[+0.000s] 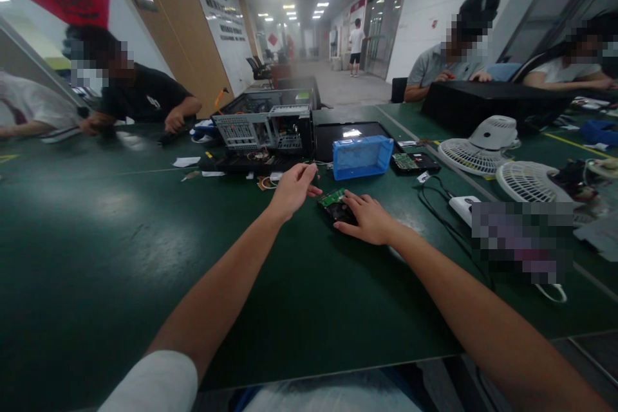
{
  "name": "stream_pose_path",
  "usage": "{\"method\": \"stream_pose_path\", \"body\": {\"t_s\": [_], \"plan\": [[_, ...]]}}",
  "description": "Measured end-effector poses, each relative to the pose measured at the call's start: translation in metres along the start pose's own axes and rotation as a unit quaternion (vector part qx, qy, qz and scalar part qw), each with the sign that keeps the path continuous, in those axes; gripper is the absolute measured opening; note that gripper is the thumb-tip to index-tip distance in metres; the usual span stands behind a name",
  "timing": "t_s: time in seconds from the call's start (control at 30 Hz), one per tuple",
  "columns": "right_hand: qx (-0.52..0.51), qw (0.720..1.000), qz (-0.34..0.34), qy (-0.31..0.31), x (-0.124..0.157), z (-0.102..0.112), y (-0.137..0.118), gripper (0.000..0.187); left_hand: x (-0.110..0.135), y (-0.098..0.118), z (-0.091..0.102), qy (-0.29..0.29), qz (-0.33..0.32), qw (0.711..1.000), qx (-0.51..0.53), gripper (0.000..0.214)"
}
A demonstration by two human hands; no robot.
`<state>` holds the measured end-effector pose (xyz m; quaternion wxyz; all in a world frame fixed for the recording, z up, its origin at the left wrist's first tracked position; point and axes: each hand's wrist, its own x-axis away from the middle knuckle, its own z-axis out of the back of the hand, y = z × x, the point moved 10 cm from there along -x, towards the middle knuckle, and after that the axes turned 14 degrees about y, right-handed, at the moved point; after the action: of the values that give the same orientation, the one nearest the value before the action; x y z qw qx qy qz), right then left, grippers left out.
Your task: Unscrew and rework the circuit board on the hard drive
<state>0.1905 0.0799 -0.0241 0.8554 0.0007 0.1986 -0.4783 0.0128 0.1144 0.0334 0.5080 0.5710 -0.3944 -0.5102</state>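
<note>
A hard drive (331, 199) with a green circuit board lies on the green table in front of me. My right hand (367, 219) rests over its right side, thumb at the near edge and fingers on top, gripping it against the table. My left hand (293, 192) hovers just left of the drive, thumb and forefinger pinched together. Whatever is between those fingertips is too small to make out. Behind the drive stands a blue plastic bin (363, 158), tipped on its side. Another drive with a green board (414, 163) lies to the bin's right.
An opened computer case (264, 125) stands behind my left hand, beside a dark flat panel (324, 140). White fan parts (476, 145), a white power strip (464, 209) and dark cables (447, 226) lie to the right. Co-workers sit across the table; a black case (492, 103) is at right.
</note>
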Motion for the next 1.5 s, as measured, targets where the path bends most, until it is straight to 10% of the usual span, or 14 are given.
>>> {"method": "stream_pose_path", "body": {"t_s": [0.27,0.5,0.63,0.83,1.5], "plan": [[-0.003,1.000,0.001,-0.003,0.000,-0.002,0.001,0.092,-0.005,0.012,0.005,-0.008,-0.105,0.989,-0.105,0.024],[-0.013,1.000,0.001,-0.002,0.000,-0.003,0.003,0.092,-0.025,0.044,0.066,0.094,-0.166,0.953,-0.235,0.028],[-0.017,1.000,-0.003,-0.008,-0.001,-0.004,0.004,0.091,-0.037,0.013,0.087,0.003,-0.075,0.928,-0.364,0.020],[-0.024,0.999,-0.016,-0.021,-0.002,-0.003,0.004,0.093,-0.047,-0.041,0.100,-0.074,-0.036,0.799,-0.595,0.012],[0.017,0.999,-0.028,0.023,0.000,0.007,-0.004,0.086,-0.049,-0.071,0.090,-0.118,-0.021,0.783,-0.611,0.015]]}}
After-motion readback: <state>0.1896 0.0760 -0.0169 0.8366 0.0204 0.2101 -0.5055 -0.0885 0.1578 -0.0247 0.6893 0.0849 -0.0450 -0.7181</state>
